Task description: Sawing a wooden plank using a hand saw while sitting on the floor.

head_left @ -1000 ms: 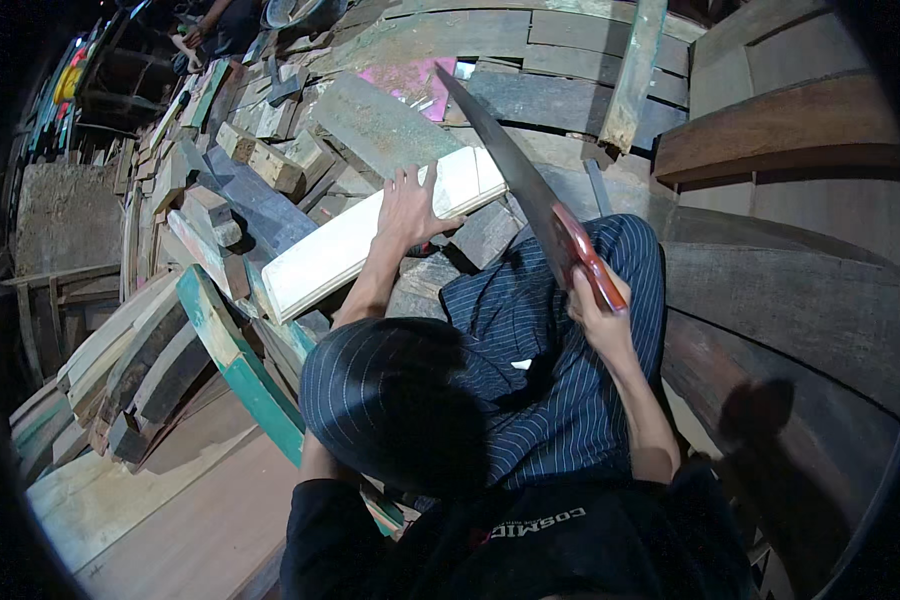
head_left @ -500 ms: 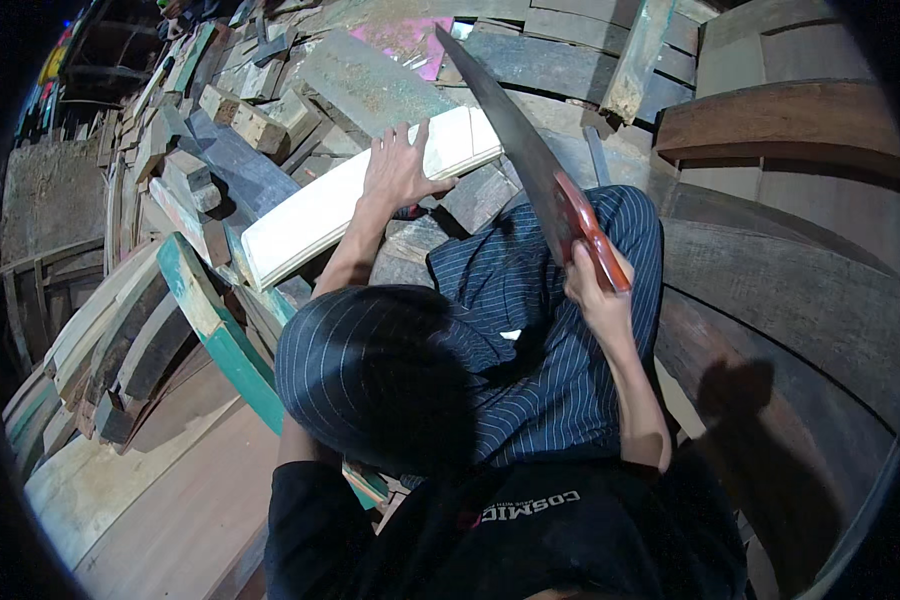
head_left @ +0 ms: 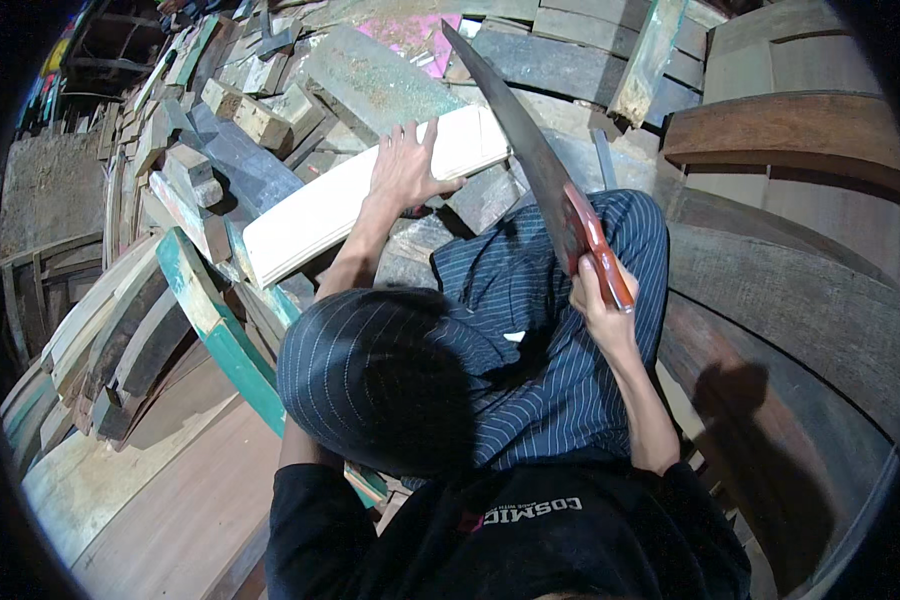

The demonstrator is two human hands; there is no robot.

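A stack of pale white boards [head_left: 315, 215] lies slantwise ahead of me, its layered edges showing on the near side. My left hand [head_left: 405, 170] grips it from above near its right end, fingers reaching the far edge and thumb at the near edge. In my right hand [head_left: 600, 305] is a handsaw [head_left: 525, 130], held by its reddish-brown handle [head_left: 588, 235] above my right knee. The blade points up and away to the left, passing close by the boards' right end; whether its teeth touch the wood I cannot tell.
Wood offcuts [head_left: 255, 125] are heaped at the left, beside a green-painted curved piece [head_left: 215, 330]. A dusty board [head_left: 370, 80] lies beyond the white stack. Curved brown planks [head_left: 780, 130] fill the right side. My striped-trousered legs [head_left: 370, 370] are folded close in front.
The saw and my right hand have shifted slightly right and down in view. My left hand keeps its hold on the boards, and the whole scene has moved a little with my head.
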